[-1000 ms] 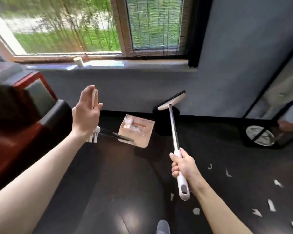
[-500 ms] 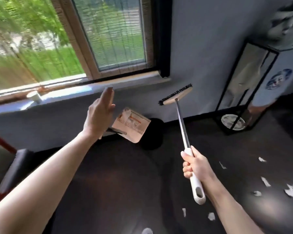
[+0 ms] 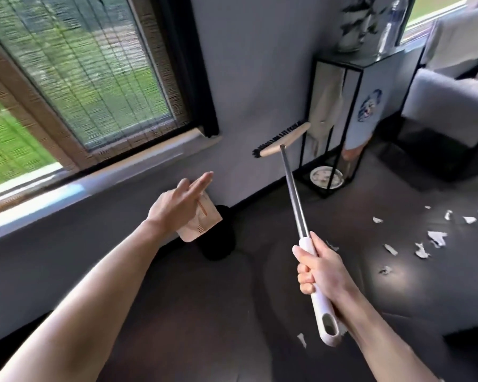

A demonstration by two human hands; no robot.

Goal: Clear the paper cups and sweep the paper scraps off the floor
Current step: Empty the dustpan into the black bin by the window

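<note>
In right grip (image 3: 315, 274), clamped: broom (image 3: 293, 188) handle; head raised off floor (image 3: 232, 312). At left grip (image 3: 177, 208), fingers (image 3: 200, 181) straight, dustpan (image 3: 202, 227) just behind; hold unclear. Unswept scraps (image 3: 436, 238) strewn right of right grip, few beneath. No cups in view. Sweeping seemingly all left.

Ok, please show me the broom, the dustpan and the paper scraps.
broom (image 3: 293, 188): head view, on its metal shaft.
dustpan (image 3: 207, 225): head view, on its beige pan.
paper scraps (image 3: 438, 238): head view, on the largest white scrap, at right.
</note>
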